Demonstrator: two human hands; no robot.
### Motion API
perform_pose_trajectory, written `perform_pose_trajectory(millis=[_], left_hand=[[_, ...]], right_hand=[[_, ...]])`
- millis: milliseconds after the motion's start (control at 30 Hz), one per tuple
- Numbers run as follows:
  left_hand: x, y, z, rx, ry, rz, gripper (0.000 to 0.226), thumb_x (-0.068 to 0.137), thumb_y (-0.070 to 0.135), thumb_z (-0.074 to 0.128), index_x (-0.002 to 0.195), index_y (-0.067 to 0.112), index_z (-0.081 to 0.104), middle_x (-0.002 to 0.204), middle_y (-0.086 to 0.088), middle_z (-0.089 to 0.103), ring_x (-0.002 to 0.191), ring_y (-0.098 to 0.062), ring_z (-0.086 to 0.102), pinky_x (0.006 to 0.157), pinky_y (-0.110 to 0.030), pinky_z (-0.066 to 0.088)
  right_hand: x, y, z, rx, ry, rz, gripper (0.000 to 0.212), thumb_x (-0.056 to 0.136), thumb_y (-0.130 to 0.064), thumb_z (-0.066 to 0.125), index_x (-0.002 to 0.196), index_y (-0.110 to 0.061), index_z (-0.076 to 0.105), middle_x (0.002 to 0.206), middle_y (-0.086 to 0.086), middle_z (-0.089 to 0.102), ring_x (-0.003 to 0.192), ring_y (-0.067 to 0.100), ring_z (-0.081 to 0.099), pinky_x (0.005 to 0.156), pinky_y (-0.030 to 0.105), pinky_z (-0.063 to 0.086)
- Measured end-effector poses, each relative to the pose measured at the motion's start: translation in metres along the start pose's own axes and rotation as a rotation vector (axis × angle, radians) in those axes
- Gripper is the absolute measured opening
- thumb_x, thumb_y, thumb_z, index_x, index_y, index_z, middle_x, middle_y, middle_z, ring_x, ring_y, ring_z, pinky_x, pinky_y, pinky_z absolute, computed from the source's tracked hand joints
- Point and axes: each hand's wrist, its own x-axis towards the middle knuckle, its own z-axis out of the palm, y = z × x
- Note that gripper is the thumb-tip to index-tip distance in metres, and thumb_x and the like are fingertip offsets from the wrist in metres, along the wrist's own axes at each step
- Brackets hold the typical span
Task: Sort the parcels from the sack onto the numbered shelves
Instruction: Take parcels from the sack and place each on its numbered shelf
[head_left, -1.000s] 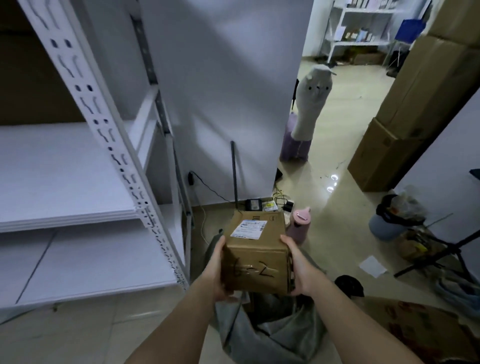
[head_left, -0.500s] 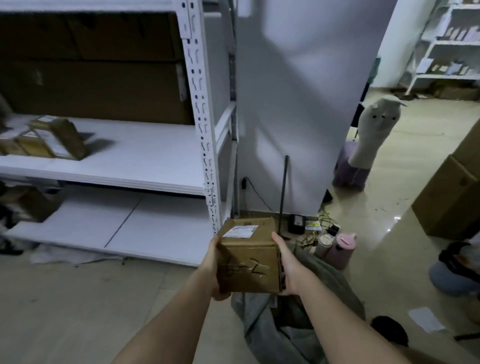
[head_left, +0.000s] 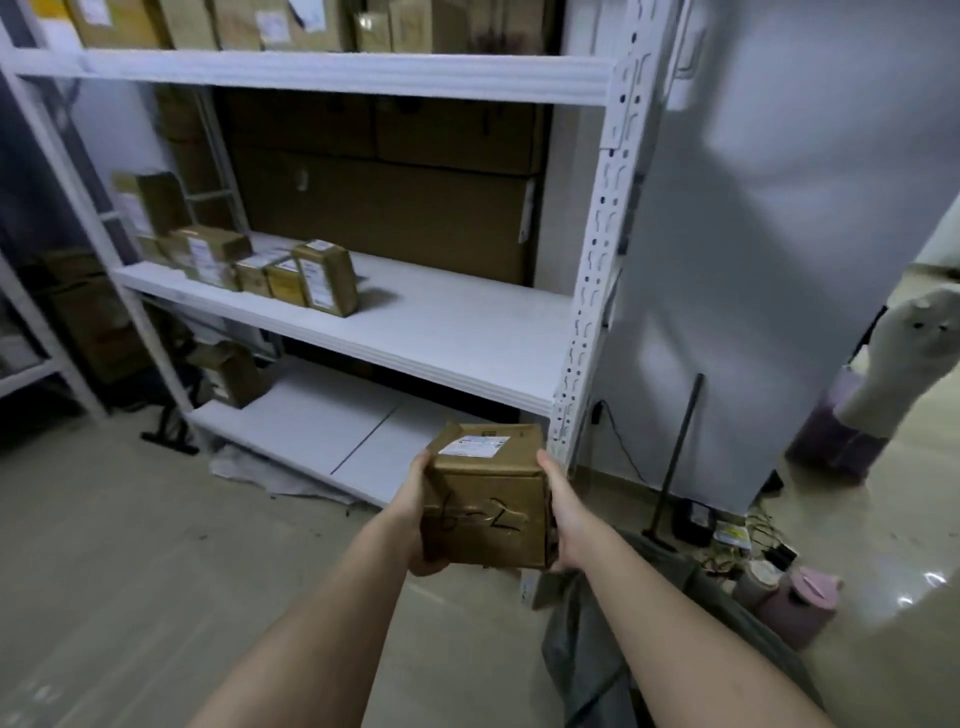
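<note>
Cardboard parcel (head_left: 485, 501) sits gripped between both hands, left (head_left: 415, 512) and right (head_left: 563, 512).

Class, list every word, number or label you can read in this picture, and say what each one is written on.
"6-2": handwritten in black marker on the near face of the held parcel.
White shipping label on that parcel's top: print too small to read.
Labels on the parcels on the middle shelf: blurred, unreadable.

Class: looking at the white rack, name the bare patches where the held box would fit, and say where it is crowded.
Middle shelf: bare from the parcel row to the right upright. Bottom shelf: bare right of the lone box. Crowded: middle shelf's left end, top shelf.
</note>
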Motion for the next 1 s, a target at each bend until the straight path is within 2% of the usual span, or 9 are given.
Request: perform_pose_trajectory(millis=[100,200,300,433,500,567,667,833,1000], left_hand=[[-0.002,0.034,-0.043,0.035,-0.014,0.041,0.066,0.073,0.068,0.062,0.072,0.002,0.061,0.046,-0.013,0.062,0.041,-0.024,0.063,0.05,-0.027,0.054],[-0.001,0.072,-0.092,0.058,-0.017,0.074,0.061,0.077,0.065,0.059,0.071,0.004,0.058,0.043,-0.011,0.06,0.028,-0.023,0.056,0.031,-0.023,0.045],[0.016,0.111,-0.139,0.039,-0.037,0.102,0.069,0.073,0.072,0.059,0.087,0.005,0.065,0.057,-0.013,0.069,0.057,-0.025,0.067,0.052,-0.028,0.051],[0.027,0.154,-0.182,0.048,-0.046,0.137,0.083,0.066,0.08,0.058,0.1,0.005,0.067,0.083,-0.017,0.073,0.089,-0.031,0.066,0.09,-0.038,0.05],[0.031,0.174,-0.197,0.076,-0.088,0.153,0.093,0.066,0.083,0.052,0.11,0.003,0.063,0.098,-0.021,0.072,0.102,-0.034,0.064,0.1,-0.038,0.041],[0.036,0.191,-0.209,0.116,-0.096,0.184,0.086,0.075,0.081,0.043,0.107,0.002,0.058,0.102,-0.022,0.067,0.114,-0.036,0.056,0.105,-0.044,0.032],[0.05,0.217,-0.216,0.137,-0.078,0.224,0.076,0.08,0.079,0.036,0.091,0.006,0.057,0.086,-0.016,0.065,0.112,-0.035,0.053,0.109,-0.048,0.025],[0.105,0.262,-0.221,0.15,-0.131,0.235,0.11,0.057,0.087,0.051,0.133,0.009,0.049,0.122,-0.021,0.062,0.12,-0.037,0.052,0.113,-0.054,0.024],[0.142,0.317,-0.21,0.166,-0.174,0.25,0.094,0.08,0.076,0.045,0.142,0.005,0.037,0.14,-0.023,0.047,0.132,-0.037,0.041,0.115,-0.053,0.022]], right_hand=[[-0.004,-0.011,0.057,-0.013,0.0,-0.051,0.092,0.06,-0.09,0.053,0.115,-0.017,0.061,0.102,0.013,0.069,0.101,0.033,0.063,0.1,0.049,0.046],[0.0,-0.019,0.12,-0.003,-0.023,-0.1,0.063,0.081,-0.079,0.042,0.101,-0.022,0.06,0.092,0.007,0.065,0.087,0.026,0.061,0.081,0.038,0.051],[0.004,-0.03,0.176,0.018,-0.024,-0.135,0.055,0.086,-0.073,0.041,0.092,-0.022,0.061,0.085,0.006,0.066,0.078,0.023,0.062,0.061,0.031,0.049],[0.013,-0.046,0.238,0.06,-0.011,-0.184,0.056,0.086,-0.073,0.039,0.091,-0.022,0.061,0.084,0.005,0.066,0.079,0.021,0.061,0.073,0.033,0.05],[0.02,-0.054,0.26,0.083,-0.008,-0.199,0.054,0.089,-0.07,0.038,0.087,-0.022,0.061,0.079,0.004,0.066,0.075,0.02,0.062,0.068,0.032,0.05],[0.028,-0.063,0.279,0.102,-0.004,-0.226,0.053,0.09,-0.069,0.038,0.089,-0.021,0.062,0.077,0.004,0.067,0.072,0.019,0.063,0.058,0.029,0.049],[0.044,-0.079,0.3,0.124,-0.001,-0.271,0.054,0.091,-0.067,0.038,0.099,-0.02,0.063,0.077,0.003,0.069,0.068,0.019,0.065,0.051,0.025,0.049],[0.09,-0.112,0.326,0.143,0.019,-0.301,0.063,0.086,-0.071,0.042,0.113,-0.018,0.064,0.088,0.007,0.073,0.075,0.022,0.069,0.052,0.025,0.051],[0.152,-0.145,0.34,0.201,0.054,-0.317,0.068,0.085,-0.074,0.041,0.121,-0.02,0.061,0.099,0.008,0.073,0.08,0.022,0.07,0.053,0.026,0.052]])
